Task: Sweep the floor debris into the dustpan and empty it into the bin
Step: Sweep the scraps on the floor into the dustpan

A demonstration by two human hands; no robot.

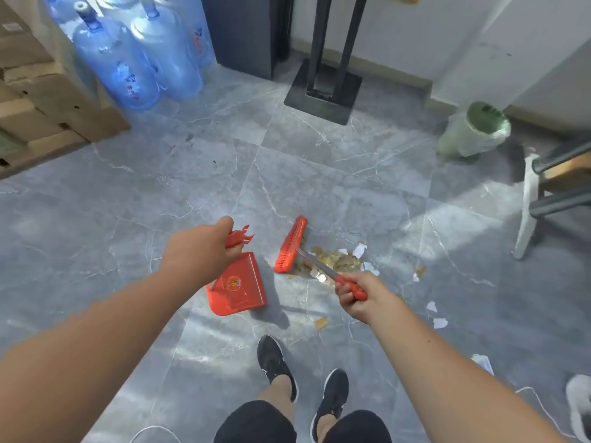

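My left hand [198, 251] grips the top of a red dustpan's handle; the red dustpan [238, 287] stands on the grey tiled floor just below it. My right hand [359, 295] holds the red grip of a broom. The broom's red head [290, 244] rests on the floor to the right of the dustpan. A pile of debris [339, 260], yellowish bits and white paper scraps, lies right of the broom head. More scraps [436, 314] are scattered to the right. The bin [476, 129], lined with a pale bag, stands far right by the wall.
Blue water jugs [134, 59] and cardboard boxes [38, 100] fill the back left. A black stand base [323, 94] sits at the back centre. A chair [550, 193] stands on the right. My feet in black shoes [278, 362] are behind the dustpan.
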